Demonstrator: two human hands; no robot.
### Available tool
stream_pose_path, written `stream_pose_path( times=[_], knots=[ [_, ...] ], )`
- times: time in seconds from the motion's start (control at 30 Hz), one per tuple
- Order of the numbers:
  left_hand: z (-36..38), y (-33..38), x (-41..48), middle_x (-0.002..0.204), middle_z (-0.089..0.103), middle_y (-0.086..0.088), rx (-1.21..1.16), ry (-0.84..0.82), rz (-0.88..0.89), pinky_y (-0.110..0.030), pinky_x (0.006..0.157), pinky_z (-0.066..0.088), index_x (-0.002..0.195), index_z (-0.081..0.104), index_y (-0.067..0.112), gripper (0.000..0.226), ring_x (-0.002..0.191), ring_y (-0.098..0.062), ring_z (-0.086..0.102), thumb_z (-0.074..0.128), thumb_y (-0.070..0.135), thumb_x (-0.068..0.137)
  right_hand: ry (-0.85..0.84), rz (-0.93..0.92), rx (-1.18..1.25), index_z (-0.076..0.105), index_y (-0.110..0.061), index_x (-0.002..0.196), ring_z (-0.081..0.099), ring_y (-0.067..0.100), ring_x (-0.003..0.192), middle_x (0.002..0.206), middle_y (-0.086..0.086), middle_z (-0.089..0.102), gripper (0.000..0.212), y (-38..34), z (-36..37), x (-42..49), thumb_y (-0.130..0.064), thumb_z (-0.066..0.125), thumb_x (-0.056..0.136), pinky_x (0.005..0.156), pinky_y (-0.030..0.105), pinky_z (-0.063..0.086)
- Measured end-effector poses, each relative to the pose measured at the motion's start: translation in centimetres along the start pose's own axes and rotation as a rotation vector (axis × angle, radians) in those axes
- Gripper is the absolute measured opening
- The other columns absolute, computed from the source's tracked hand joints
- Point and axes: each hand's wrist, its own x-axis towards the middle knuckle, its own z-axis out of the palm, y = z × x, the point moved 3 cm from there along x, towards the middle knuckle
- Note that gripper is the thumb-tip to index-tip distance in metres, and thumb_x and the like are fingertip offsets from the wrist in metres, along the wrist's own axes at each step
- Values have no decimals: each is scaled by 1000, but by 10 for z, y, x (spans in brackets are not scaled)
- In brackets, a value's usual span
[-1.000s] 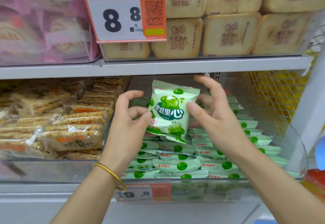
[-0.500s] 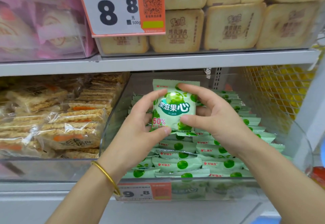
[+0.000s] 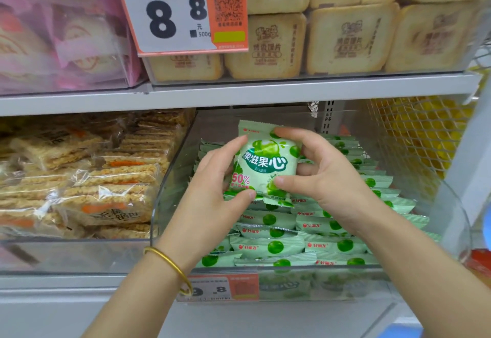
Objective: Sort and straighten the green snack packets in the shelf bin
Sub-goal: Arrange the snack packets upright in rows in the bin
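Green-and-white foil snack packet [image 3: 265,162] is hovering upright just above the rows of matching green packets [image 3: 273,246] lying in the clear plastic shelf bin [image 3: 332,284]. Both hands are pinching it: the left hand [image 3: 212,191] is gripping its left edge, the right hand [image 3: 326,178] is curling its fingers [image 3: 295,136] round the top and right edge.

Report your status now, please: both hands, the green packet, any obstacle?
Left hand and right hand both grip one green packet. Packet upright, print facing the camera, over the stacked packets in the clear bin. No obstacle seen.
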Motion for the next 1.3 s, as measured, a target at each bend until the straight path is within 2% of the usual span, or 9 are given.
stream_pose_path(
  times=[0.1, 0.17, 0.3, 0.43, 0.6, 0.67, 0.77, 0.9, 1.3],
  knots=[
    [-6, 6, -1, 116, 41, 8, 397, 203, 181, -10, 102, 27, 130, 52, 24, 54, 111, -7, 40, 70, 13, 80, 50, 49, 62, 52, -23, 127, 69, 2, 80, 109, -9, 61, 53, 2, 1, 2, 8, 58, 84, 74, 30, 59],
    [-5, 11, -3, 110, 42, 11, 440, 209, 217, -3, 95, 22, 124, 57, 23, 41, 107, -5, 37, 63, 31, 84, 25, 101, 176, 48, -19, 132, 70, 13, 91, 117, 5, 63, 54, 7, 2, 3, 6, 54, 84, 81, 35, 57],
    [7, 7, -5, 117, 42, 12, 462, 107, 132, -17, 97, 27, 129, 51, 27, 63, 112, -7, 33, 49, 61, 76, -55, 152, 373, 46, -21, 132, 68, 28, 99, 112, 5, 70, 67, 9, 7, 1, -6, 48, 67, 89, 42, 54],
    [4, 6, -4, 115, 48, 5, 564, 167, 187, -36, 92, 41, 125, 53, 22, 51, 107, -16, 42, 67, 34, 78, -33, 111, 323, 46, -27, 132, 69, 30, 96, 118, 6, 64, 65, 5, 7, 1, 4, 49, 75, 85, 44, 56],
    [-7, 15, 0, 104, 55, 16, 263, 211, 145, -9, 91, 36, 112, 61, 26, 24, 103, 3, 50, 60, 23, 88, 155, 16, -127, 49, -44, 121, 64, 12, 97, 113, 2, 57, 50, 4, -4, 1, -14, 65, 84, 88, 37, 54],
    [-10, 16, 0, 100, 62, 16, 64, 208, 74, -15, 84, 45, 103, 62, 29, 20, 96, -2, 58, 64, 17, 87, 185, 17, -220, 57, -45, 108, 57, 4, 107, 118, -7, 59, 37, 2, -8, 1, -31, 71, 77, 93, 31, 47],
    [-12, 14, 1, 95, 70, 5, -194, 200, -7, -25, 75, 54, 98, 62, 27, 22, 86, -11, 67, 66, 10, 86, 135, 11, -83, 65, -28, 104, 65, 8, 100, 107, -7, 70, 36, 1, -7, 1, -36, 71, 69, 88, 31, 51],
    [-8, 12, 1, 95, 71, 2, -306, 133, -88, -25, 73, 56, 104, 58, 22, 29, 84, -14, 67, 68, 8, 81, 157, 15, 42, 64, -13, 104, 71, 19, 87, 95, 3, 74, 29, 3, -5, 1, -17, 69, 76, 75, 29, 58],
    [-5, 9, 1, 100, 68, 7, -268, 113, -94, -20, 74, 53, 111, 52, 28, 42, 86, -6, 64, 70, 6, 80, 177, 49, 53, 63, -12, 107, 71, 16, 87, 96, 2, 74, 25, 7, -5, 3, -12, 67, 83, 74, 27, 57]
  ],
)
